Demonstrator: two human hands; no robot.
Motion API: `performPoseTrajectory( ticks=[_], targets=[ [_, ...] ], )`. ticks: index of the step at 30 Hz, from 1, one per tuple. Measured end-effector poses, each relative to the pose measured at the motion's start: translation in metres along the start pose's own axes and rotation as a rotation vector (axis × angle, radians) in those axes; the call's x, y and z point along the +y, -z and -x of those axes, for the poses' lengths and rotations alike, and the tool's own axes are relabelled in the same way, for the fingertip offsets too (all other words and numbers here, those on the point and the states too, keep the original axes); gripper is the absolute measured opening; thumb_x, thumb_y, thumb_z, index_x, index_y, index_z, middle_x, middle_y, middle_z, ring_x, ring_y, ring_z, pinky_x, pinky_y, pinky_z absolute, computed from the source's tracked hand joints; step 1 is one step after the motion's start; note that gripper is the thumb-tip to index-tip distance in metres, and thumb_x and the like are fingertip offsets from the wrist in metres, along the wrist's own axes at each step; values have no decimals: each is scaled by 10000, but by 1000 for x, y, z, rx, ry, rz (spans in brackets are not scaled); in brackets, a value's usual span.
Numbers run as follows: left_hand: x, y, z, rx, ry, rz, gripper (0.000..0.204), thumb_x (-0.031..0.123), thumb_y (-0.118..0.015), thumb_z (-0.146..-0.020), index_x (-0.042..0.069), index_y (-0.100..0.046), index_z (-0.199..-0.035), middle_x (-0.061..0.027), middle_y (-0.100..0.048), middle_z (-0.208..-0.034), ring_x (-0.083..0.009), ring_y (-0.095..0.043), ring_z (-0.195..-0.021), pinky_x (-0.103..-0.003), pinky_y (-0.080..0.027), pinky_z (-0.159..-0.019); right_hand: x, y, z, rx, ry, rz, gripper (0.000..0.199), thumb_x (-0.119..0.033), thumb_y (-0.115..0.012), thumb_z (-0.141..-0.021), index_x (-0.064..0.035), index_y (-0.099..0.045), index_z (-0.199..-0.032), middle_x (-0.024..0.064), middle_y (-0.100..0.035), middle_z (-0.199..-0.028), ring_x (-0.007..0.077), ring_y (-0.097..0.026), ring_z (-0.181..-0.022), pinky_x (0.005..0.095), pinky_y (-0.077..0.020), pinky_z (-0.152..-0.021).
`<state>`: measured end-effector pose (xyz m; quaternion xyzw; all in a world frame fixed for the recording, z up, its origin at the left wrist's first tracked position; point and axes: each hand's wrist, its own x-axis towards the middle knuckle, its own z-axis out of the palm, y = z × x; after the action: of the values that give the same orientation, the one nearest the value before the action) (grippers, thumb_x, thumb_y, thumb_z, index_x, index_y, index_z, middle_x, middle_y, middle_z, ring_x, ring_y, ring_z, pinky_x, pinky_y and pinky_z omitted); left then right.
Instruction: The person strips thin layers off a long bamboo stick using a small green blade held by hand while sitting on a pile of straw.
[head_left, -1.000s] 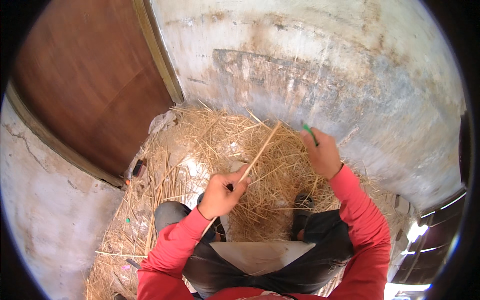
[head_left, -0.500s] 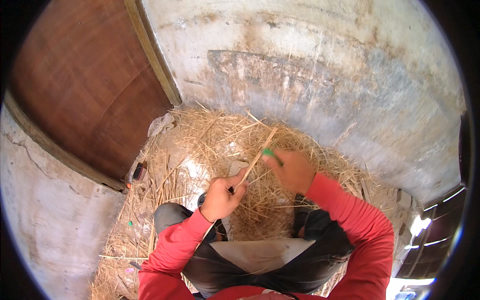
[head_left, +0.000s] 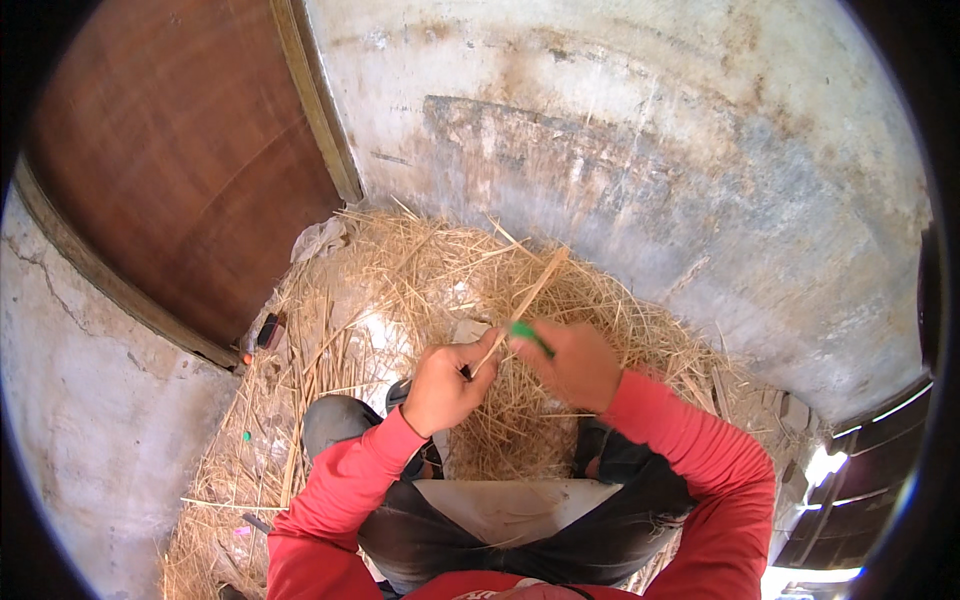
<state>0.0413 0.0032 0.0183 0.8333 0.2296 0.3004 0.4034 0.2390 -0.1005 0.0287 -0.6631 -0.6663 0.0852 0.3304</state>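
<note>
We sit over a heap of dry yellow straw (head_left: 420, 270) that lies against the foot of a stained, weathered concrete wall (head_left: 640, 150), with a reddish-brown wooden door (head_left: 170, 170) to our left. Our left hand (head_left: 445, 385) is closed in a fist around the lower end of a long, thin, pale straw stalk (head_left: 530, 290), which slants up and to the right above the heap, its far tip pointing toward the wall. Our right hand (head_left: 575, 360) is closed around a small bright green tool (head_left: 527, 333), whose kind we cannot make out, and its green tip sits right against the stalk just above the left fist. A second ago the right hand was out to the right, well apart from the stalk; half a second ago it had swung in toward the middle; now the two hands are nearly touching, so the green tool has been brought onto the stalk close to where we grip it. The stalk itself has kept much the same slant throughout. Our red sleeves (head_left: 340, 490) and dark trousers (head_left: 640, 520) frame a pale cloth (head_left: 510, 505) across our lap.
</note>
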Motion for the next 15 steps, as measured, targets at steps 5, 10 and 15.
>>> performPoseTrajectory(
  ticks=[5, 10, 15],
  targets=[
    [-6, 1, 8, 51, -69, -253, 328, 104, -713, -881, -36, -722, -1178, -209, -602, -683, -285, -595, -521, -351, -479, -535, 32, 22, -29, 47, -156, 5, 406, -409, -529, -1052, -53, -702, -1141, 199, -567, -627, 362, -569, -528, 464, -466, -558],
    [-7, -6, 3, 107, -117, -302, 303, 111, -717, -872, -30, -738, -1140, -203, -658, -714, -338, -646, -563, -387, -497, -534, 30, 3, -15, -6, -125, 45, 429, -419, -519, -1056, -37, -704, -1118, 196, -562, -623, 359, -573, -531, 483, -466, -568],
    [-5, -3, 5, 118, -93, -344, 284, 116, -716, -872, -31, -745, -1114, -205, -672, -716, -332, -651, -556, -385, -506, -541, 22, 8, -22, 10, -147, 33, 444, -424, -520, -1058, -23, -697, -1130, 211, -593, -663, 366, -584, -548, 485, -464, -570]
  ],
)
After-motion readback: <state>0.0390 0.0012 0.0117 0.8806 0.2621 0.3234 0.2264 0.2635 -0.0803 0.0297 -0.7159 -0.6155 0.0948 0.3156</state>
